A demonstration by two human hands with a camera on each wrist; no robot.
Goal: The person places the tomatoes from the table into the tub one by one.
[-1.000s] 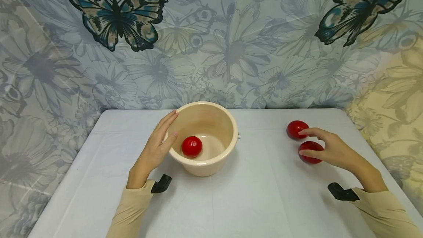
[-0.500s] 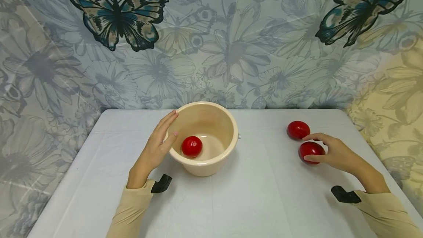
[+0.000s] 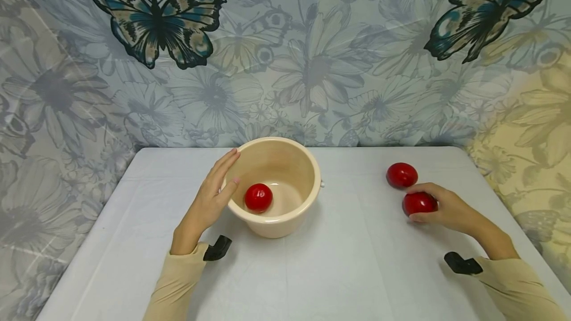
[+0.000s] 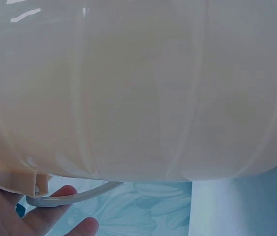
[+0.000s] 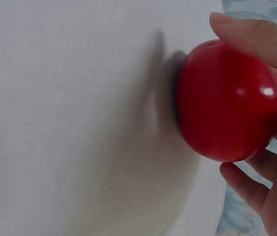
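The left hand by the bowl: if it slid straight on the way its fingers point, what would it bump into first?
The left hand already lies against the cream bowl, fingers along its wall. Straight on, they would probably just skim the rim toward the butterfly backdrop; depth is unclear.

No readable text, labels, brands, numbers or signs anywhere in view. The backdrop is printed with butterflies and flowers only, no lettering.
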